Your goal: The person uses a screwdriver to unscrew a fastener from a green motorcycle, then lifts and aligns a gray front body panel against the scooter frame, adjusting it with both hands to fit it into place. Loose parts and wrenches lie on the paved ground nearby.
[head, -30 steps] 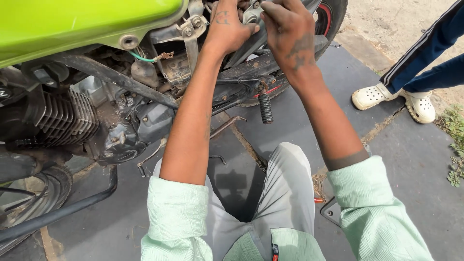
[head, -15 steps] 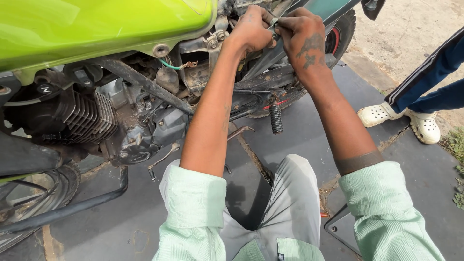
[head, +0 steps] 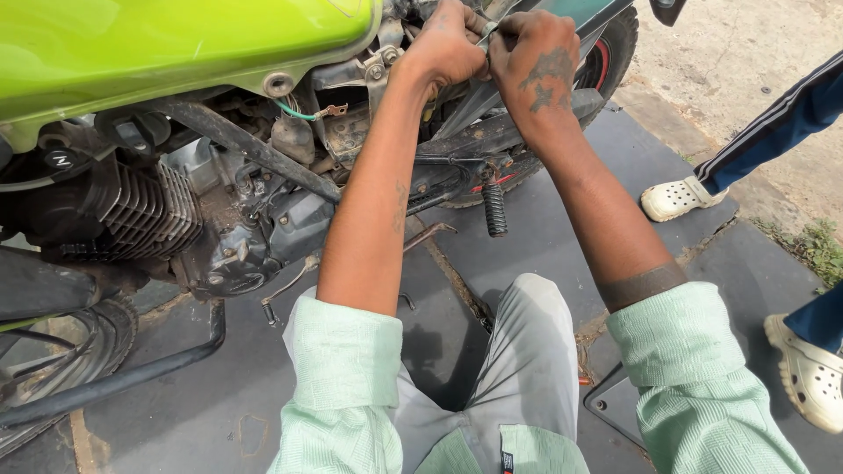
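Note:
A motorcycle with a bright green tank [head: 176, 39] and a dark finned engine [head: 145, 215] stands in front of me. Both my hands reach up under the seat area, side by side. My left hand [head: 448, 44] is closed around a part of the frame. My right hand [head: 537, 60] is closed on a thin metal tool or part [head: 488, 28] between the two hands; what it is stays unclear. Below them a black footpeg [head: 495, 209] sticks down, and the rear wheel [head: 606, 61] shows behind my right hand.
Grey paving slabs [head: 544, 237] lie under the bike. A black plate [head: 615, 408] lies on the ground by my right knee. Another person's legs in dark trousers and white clogs [head: 676, 198] stand at the right. The front tyre [head: 79, 342] sits at the lower left.
My view has shifted left and closer, so the hands sit lower in the frame. Both hands stay on the same spot under the seat, drawn closer together.

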